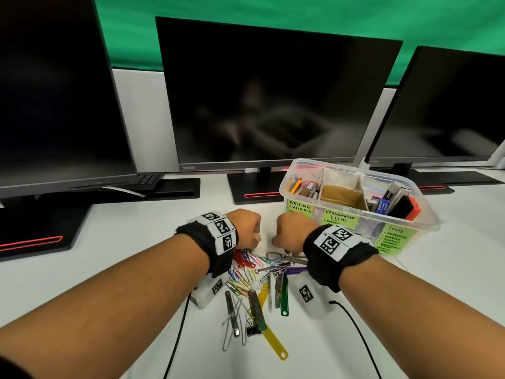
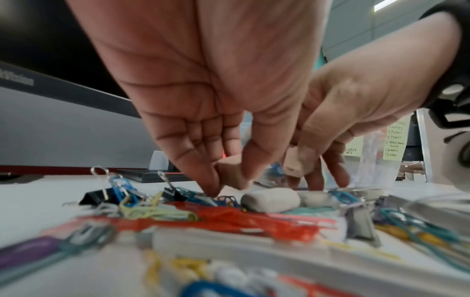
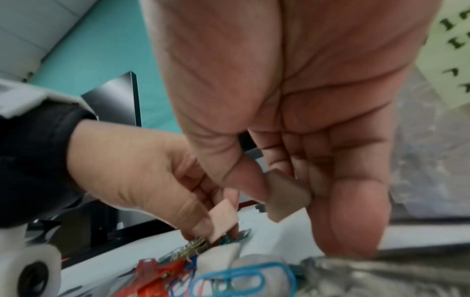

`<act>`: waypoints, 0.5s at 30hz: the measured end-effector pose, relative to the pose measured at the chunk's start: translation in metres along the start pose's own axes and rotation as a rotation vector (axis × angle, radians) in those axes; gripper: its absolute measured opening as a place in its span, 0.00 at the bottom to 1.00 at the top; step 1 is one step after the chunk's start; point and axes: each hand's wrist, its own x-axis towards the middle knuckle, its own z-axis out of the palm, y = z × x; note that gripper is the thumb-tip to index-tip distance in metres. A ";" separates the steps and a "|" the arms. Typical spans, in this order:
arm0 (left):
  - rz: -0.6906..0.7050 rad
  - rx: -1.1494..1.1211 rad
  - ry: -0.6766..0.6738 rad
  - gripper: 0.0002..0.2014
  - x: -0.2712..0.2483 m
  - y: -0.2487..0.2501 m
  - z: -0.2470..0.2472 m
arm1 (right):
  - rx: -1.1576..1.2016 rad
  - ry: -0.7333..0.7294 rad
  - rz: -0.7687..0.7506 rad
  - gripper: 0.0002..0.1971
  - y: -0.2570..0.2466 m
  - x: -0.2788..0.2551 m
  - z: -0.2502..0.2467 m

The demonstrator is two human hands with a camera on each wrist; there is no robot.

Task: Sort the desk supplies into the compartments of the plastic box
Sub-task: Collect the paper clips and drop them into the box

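Each hand pinches one small eraser above the clip pile on the counter [image 1: 451,310]: left hand [image 2: 203,124] on the left eraser [image 2: 230,170], right hand [image 3: 300,124] on the right eraser [image 3: 286,198]. Judged light, slightly soft, grippy; a pinch across the flat faces suits. The plastic box [image 1: 426,212] stands just right of the hands.

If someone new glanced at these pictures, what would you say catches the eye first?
Probably the two hands meeting over the desk: the left hand pinches a small pale eraser, and the right hand pinches another eraser. Next comes the bright heap of paper clips beneath them, then the plastic box with green labels to the right, in front of dark monitors.
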 end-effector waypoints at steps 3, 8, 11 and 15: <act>0.058 -0.022 -0.005 0.12 -0.005 0.000 0.000 | 0.071 0.027 -0.060 0.08 0.003 -0.009 -0.004; 0.132 0.058 -0.083 0.14 -0.008 0.009 0.001 | 0.136 -0.004 -0.112 0.10 0.004 -0.013 0.001; 0.086 0.065 -0.102 0.17 -0.007 0.014 0.004 | 0.055 -0.052 -0.122 0.15 -0.003 -0.011 0.004; 0.059 0.106 -0.098 0.11 -0.006 0.016 0.005 | -0.088 -0.059 -0.094 0.17 -0.011 -0.010 0.007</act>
